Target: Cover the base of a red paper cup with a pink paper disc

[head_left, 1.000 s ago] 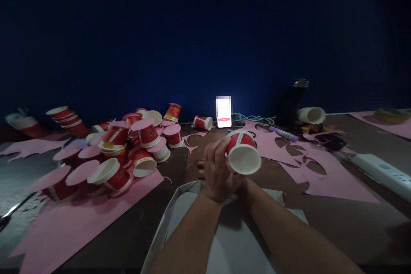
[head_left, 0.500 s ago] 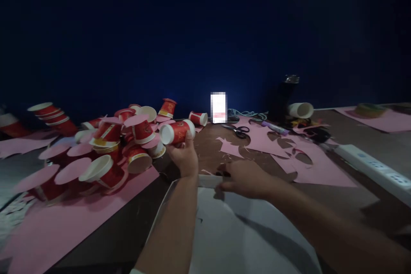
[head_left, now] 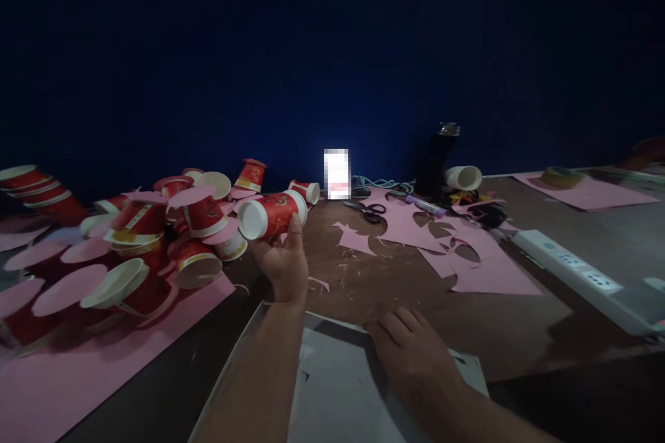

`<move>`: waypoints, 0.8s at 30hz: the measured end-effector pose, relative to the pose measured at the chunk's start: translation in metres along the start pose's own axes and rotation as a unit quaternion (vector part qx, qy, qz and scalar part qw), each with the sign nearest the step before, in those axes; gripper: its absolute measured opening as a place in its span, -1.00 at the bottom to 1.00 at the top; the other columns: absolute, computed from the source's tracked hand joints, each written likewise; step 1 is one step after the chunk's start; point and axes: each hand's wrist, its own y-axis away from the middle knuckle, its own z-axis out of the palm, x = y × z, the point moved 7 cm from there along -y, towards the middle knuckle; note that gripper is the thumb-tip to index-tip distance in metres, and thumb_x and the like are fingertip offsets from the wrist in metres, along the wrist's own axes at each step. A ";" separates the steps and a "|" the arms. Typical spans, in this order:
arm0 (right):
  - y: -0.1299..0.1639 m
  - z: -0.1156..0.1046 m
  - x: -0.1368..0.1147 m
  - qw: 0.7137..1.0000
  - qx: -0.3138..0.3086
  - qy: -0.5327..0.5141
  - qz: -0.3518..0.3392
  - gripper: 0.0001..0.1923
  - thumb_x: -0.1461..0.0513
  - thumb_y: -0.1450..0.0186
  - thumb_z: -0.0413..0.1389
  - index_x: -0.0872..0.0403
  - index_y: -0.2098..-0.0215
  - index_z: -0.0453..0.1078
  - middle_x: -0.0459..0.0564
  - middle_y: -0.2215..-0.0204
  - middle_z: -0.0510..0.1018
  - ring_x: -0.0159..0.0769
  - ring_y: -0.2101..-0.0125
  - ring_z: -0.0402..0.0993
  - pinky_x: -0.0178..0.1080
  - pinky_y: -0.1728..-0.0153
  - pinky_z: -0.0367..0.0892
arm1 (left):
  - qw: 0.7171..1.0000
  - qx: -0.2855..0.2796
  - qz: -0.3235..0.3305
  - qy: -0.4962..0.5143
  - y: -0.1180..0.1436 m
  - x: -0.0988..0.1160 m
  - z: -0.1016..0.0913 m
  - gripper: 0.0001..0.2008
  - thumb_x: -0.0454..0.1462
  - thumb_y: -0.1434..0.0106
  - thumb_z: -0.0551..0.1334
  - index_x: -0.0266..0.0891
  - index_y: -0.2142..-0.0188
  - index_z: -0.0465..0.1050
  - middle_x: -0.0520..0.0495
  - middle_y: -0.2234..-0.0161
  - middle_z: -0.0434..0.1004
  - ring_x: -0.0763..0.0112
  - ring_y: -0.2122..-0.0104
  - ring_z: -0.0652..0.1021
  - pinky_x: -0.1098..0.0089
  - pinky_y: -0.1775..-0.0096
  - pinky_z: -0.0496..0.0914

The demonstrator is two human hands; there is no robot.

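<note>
The left hand [head_left: 283,264] is raised above the brown table [head_left: 519,332], fingers and thumb closed round a red paper cup [head_left: 273,214] held on its side, white mouth facing left. The cup hangs just right of a heap of red cups [head_left: 171,235] capped with pink paper discs, close to the nearest of them; whether it touches one cannot be told. The right hand [head_left: 410,353] lies flat, palm down, fingers loosely spread, on the far edge of a white sheet [head_left: 332,394] at the near table edge. Bare tabletop lies open between both hands and the pink paper offcuts [head_left: 457,256], with scissors [head_left: 370,211] well beyond. A white power strip [head_left: 576,273] bounds the right side.
</note>
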 end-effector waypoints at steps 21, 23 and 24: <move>-0.069 0.007 0.035 0.988 -0.137 -0.068 0.033 -0.69 0.28 -0.29 0.00 -0.05 0.02 0.41 0.02 0.18 0.52 -0.16 0.10 0.37 -0.12 0.08 0.18 | 0.971 -0.078 0.159 -0.158 0.004 0.023 0.004 -0.47 -0.12 -0.03 0.35 -0.27 0.04 0.31 -0.25 0.03 0.42 0.11 -0.02 0.42 0.03 -0.10 0.24; -0.083 0.013 0.050 0.971 -0.188 -0.134 0.062 -0.72 0.13 -0.26 0.08 -0.07 0.08 0.46 0.01 0.14 0.53 -0.17 0.12 0.41 -0.19 0.15 0.24 | 0.951 -0.089 0.208 -0.209 0.007 0.023 0.005 -0.43 -0.11 0.00 0.37 -0.27 0.03 0.29 -0.27 0.01 0.38 0.05 -0.06 0.36 -0.03 -0.13 0.18; -0.088 0.017 0.065 0.957 -0.212 -0.169 0.101 -0.67 0.04 -0.25 0.08 -0.09 0.05 0.45 0.00 0.12 0.52 -0.20 0.17 0.44 -0.23 0.20 0.27 | 0.943 -0.100 0.225 -0.222 0.009 0.021 0.008 -0.41 -0.09 0.00 0.37 -0.27 0.02 0.28 -0.29 0.00 0.37 0.03 -0.07 0.35 -0.03 -0.12 0.19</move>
